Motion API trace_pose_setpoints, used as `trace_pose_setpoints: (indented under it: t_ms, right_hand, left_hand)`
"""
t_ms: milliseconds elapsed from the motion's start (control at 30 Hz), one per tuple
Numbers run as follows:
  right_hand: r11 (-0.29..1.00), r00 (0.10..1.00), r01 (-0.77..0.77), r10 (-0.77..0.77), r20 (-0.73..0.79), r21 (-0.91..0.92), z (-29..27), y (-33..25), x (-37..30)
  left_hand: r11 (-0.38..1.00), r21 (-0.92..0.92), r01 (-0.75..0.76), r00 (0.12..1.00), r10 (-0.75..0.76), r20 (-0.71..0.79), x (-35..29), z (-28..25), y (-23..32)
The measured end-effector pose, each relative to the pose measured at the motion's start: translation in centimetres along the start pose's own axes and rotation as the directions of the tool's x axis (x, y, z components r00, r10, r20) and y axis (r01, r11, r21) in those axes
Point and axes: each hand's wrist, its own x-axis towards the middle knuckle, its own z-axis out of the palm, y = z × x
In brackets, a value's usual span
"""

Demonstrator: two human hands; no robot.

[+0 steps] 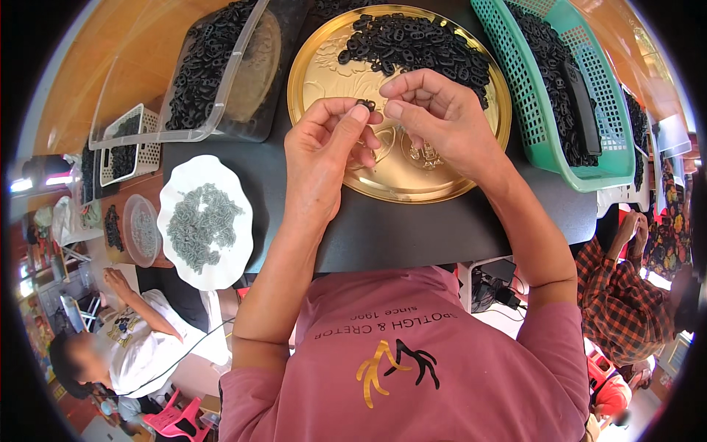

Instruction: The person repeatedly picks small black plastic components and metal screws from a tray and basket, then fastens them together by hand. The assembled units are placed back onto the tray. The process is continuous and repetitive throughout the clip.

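My left hand [328,144] pinches a small black plastic piece with holes [366,104] between thumb and forefinger, above the gold round tray [313,66]. Close to its right, my right hand [438,114] has thumb and forefinger drawn near each other; anything between them is too small to make out. A heap of similar black pieces [412,44] covers the far part of the tray, beyond both hands. To the left of my left forearm lies a white wavy-edged plate [241,258] holding many tiny grey spring-like parts [202,221].
A green perforated basket [530,125] of black pieces stands at the right, with a dark flat slab [582,107] inside. At the far left is a clear plastic bin [228,81] of black pieces. People [147,339] sit on both sides.
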Motion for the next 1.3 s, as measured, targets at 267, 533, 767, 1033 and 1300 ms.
trace_pose_setpoints:
  t_ms: [267,533,767,1033,1300]
  right_hand:
    - [0.987,0.997,0.047,-0.037,0.064,-0.156,-1.1,-0.9,0.1]
    - [0.985,0.978,0.106,-0.078,0.195,-0.137,-2.0,-0.9,0.0]
    - [0.986,0.968,0.111,-0.079,0.238,-0.126,-2.0,-0.9,-0.2]
    - [0.981,0.965,0.143,-0.11,0.24,-0.127,-2.3,-0.6,-0.2]
    - [0.953,0.956,0.204,-0.145,0.254,-0.225,-2.2,-0.3,-0.2]
  left_hand:
    - [0.986,0.166,-0.009,0.999,0.0,0.051,-0.5,-0.1,0.0]
    - [0.952,0.307,0.007,0.995,-0.037,0.094,-0.8,0.0,0.1]
    - [0.949,0.315,-0.007,0.994,-0.026,0.103,-1.0,0.2,0.3]
    - [0.939,0.344,-0.001,0.991,-0.045,0.125,-1.0,0.0,0.3]
    - [0.937,0.349,-0.008,0.988,-0.047,0.15,-1.0,0.0,0.2]
